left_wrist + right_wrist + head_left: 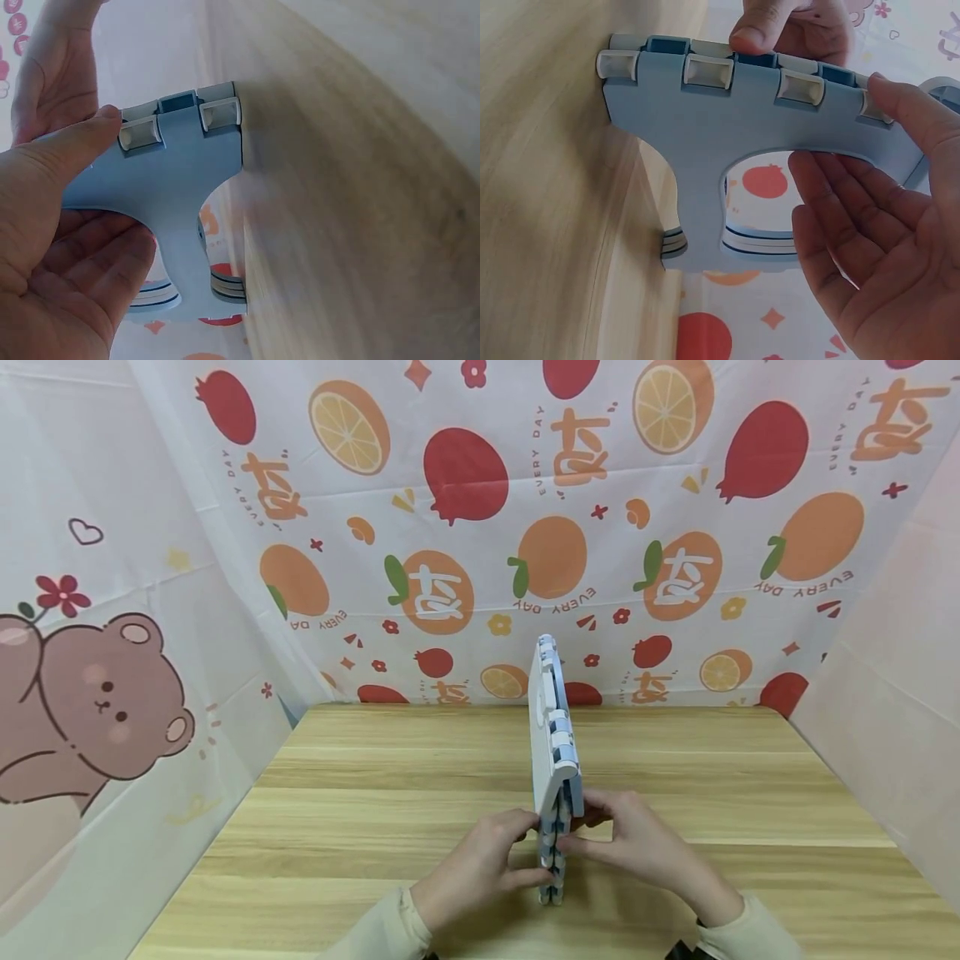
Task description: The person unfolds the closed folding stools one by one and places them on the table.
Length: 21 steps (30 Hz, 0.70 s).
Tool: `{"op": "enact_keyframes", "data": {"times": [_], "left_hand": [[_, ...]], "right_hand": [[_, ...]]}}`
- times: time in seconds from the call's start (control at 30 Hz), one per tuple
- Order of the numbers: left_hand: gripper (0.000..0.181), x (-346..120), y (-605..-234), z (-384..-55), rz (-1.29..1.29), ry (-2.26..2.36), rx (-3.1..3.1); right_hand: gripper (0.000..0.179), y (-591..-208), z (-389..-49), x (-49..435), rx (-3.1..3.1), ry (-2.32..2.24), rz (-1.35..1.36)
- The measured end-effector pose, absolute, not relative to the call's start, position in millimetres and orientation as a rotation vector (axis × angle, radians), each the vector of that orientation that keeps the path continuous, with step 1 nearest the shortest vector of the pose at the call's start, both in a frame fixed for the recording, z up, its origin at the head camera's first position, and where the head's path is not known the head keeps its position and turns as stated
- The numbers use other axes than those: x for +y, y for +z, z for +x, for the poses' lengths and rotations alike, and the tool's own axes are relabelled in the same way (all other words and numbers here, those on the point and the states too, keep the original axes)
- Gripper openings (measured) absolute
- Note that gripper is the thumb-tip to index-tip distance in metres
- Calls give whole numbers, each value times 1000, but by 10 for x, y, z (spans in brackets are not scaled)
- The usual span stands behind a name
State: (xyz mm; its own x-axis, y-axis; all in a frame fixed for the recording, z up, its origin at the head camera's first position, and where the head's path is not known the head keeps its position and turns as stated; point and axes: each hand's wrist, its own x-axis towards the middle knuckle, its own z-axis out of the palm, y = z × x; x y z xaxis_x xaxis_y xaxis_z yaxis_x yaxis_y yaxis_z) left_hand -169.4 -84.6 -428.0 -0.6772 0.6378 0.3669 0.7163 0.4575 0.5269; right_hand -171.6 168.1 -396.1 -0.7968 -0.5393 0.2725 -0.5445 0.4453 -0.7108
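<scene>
A blue-and-white plastic folding stool point(546, 735) stands on edge on the wooden table, its panels folded close together. My left hand point(480, 864) grips its near end from the left, thumb on the hinged edge. From the right, my right hand point(645, 843) holds the same end a little higher, with its thumb at the hinges. The left wrist view shows a blue leg panel point(180, 165) with the fingers by its cutout. In the right wrist view, fingers reach to the cutout of the other leg panel point(697, 135), and the left thumb touches the hinge row.
The wooden table point(390, 768) extends to both sides of the stool. Behind it hangs a fruit-print cloth point(465, 610), and a bear-print cloth point(112, 693) hangs along the left. Another pale cloth point(892, 677) borders the right side.
</scene>
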Motion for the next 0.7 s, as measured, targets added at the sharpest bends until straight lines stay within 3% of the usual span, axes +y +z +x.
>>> {"op": "enact_keyframes", "data": {"times": [0.7], "left_hand": [[53, -991, -4267, -1717, -1179, -1233, -2602]], "right_hand": [[37, -3978, -1703, 1800, -2644, 1319, 947]]}}
